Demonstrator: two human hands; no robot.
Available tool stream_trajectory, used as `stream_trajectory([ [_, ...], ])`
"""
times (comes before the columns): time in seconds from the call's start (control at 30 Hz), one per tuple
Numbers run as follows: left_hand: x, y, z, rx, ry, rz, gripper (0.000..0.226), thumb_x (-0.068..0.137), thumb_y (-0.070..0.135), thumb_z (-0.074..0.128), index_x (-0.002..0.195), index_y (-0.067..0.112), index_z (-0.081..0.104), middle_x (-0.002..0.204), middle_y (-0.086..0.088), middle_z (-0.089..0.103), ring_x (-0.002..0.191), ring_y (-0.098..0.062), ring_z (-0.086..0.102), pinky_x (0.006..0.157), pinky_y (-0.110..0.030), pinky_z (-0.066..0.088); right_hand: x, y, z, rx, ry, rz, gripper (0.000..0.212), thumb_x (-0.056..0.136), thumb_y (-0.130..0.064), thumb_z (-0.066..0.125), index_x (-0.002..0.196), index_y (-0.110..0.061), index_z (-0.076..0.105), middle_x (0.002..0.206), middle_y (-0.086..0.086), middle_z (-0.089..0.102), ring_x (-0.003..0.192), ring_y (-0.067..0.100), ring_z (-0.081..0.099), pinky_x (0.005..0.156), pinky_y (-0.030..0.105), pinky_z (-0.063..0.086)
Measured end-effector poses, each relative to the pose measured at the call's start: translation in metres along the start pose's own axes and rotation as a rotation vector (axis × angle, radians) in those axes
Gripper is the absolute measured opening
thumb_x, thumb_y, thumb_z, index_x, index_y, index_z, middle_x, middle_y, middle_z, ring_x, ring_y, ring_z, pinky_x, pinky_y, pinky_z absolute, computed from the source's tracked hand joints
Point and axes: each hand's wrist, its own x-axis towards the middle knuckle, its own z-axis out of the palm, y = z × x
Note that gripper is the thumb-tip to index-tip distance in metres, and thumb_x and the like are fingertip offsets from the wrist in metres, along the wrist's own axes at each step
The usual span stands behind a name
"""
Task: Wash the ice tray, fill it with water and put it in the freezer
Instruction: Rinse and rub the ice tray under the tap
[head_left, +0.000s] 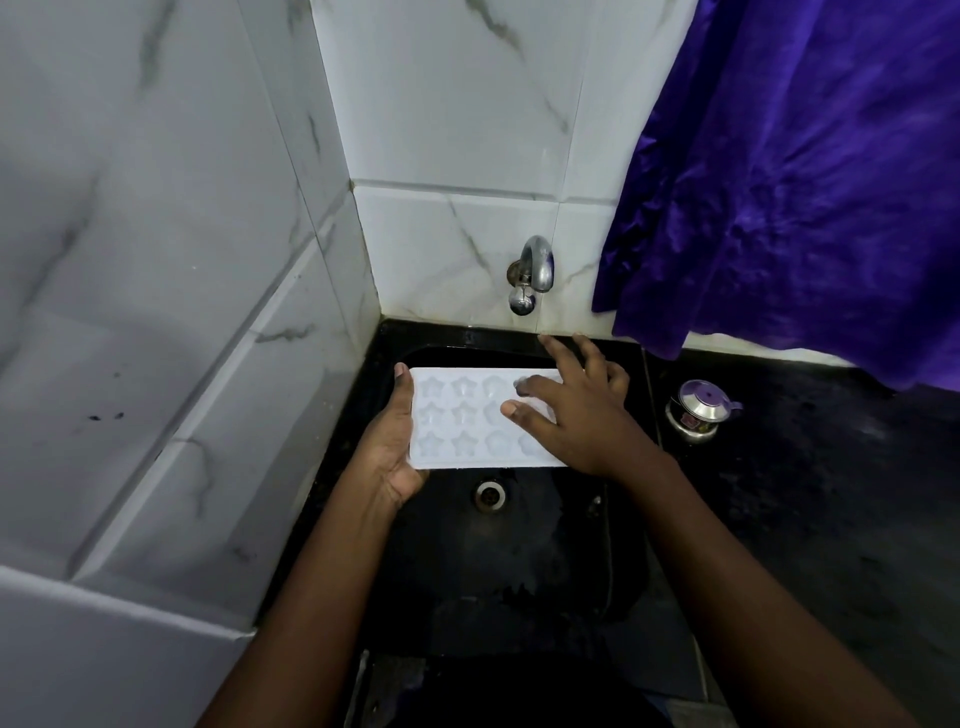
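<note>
We see the white ice tray (467, 415) held roughly level over the black sink (519, 561), in front of and below the chrome tap (535, 270) and just behind the round drain (489, 494) as the camera looks down. Its moulded hollows face up; those we can make out are star-shaped and flower-shaped. The left hand (395, 447) grips the tray's left end, with the thumb laid along the top of that short edge and the palm wrapped under it; the other fingers of this hand are hidden beneath the tray, so we cannot tell how they lie. The right hand (576, 415) rests on the tray's right part from above, its fingers (540, 387) straight and spread apart, some pressing on the hollows and the outer ones reaching past the far edge toward the wall. To the right of the sink, on the black desk (805, 493), stands a small steel pot (696, 410) with a purple-knobbed lid, well apart from the tray. A purple curtain (805, 182) hangs above that side, and white marbled tiles (156, 260) cover the walls behind and to the left.
</note>
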Motion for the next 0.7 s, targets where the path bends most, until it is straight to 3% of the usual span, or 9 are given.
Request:
stream_trajectory([
  [0.17, -0.003, 0.000, -0.001, -0.006, 0.000, 0.005, 0.076, 0.101, 0.074, 0.040, 0.132, 0.012, 0.071, 0.127, -0.019, 0.076, 0.110, -0.035, 0.078, 0.090, -0.052, 0.059, -0.001, 0.001, 0.005, -0.017, 0.016, -0.013, 0.062, 0.094, -0.080, 0.027, 0.126, -0.043, 0.065, 0.175, -0.004, 0.010, 0.159, 0.022, -0.013, 0.118, 0.047, -0.006],
  [0.4, -0.007, 0.001, -0.003, -0.006, 0.018, 0.019, 0.075, 0.102, 0.072, 0.040, 0.131, 0.010, 0.071, 0.124, -0.019, 0.077, 0.109, -0.035, 0.078, 0.091, -0.051, 0.059, -0.002, -0.004, 0.008, -0.026, 0.039, -0.019, 0.067, 0.091, -0.082, 0.023, 0.126, -0.043, 0.065, 0.174, -0.004, 0.013, 0.159, 0.025, -0.010, 0.119, 0.050, -0.002],
  [0.53, -0.009, -0.001, -0.002, 0.005, 0.018, 0.016, 0.077, 0.101, 0.074, 0.038, 0.133, 0.011, 0.070, 0.125, -0.018, 0.077, 0.113, -0.035, 0.076, 0.091, -0.051, 0.060, -0.002, -0.011, 0.012, 0.026, 0.166, -0.057, 0.057, 0.095, -0.074, 0.032, 0.122, -0.035, 0.063, 0.171, -0.001, 0.022, 0.159, 0.028, 0.000, 0.118, 0.054, 0.007],
  [0.7, -0.010, -0.004, -0.002, -0.017, -0.014, 0.003, 0.080, 0.101, 0.075, 0.035, 0.137, 0.011, 0.067, 0.128, -0.020, 0.075, 0.111, -0.035, 0.077, 0.086, -0.049, 0.061, 0.000, -0.025, 0.023, -0.075, 0.045, -0.099, 0.065, 0.093, -0.079, 0.021, 0.135, -0.045, 0.057, 0.175, -0.002, 0.009, 0.159, 0.030, -0.009, 0.118, 0.051, 0.001],
])
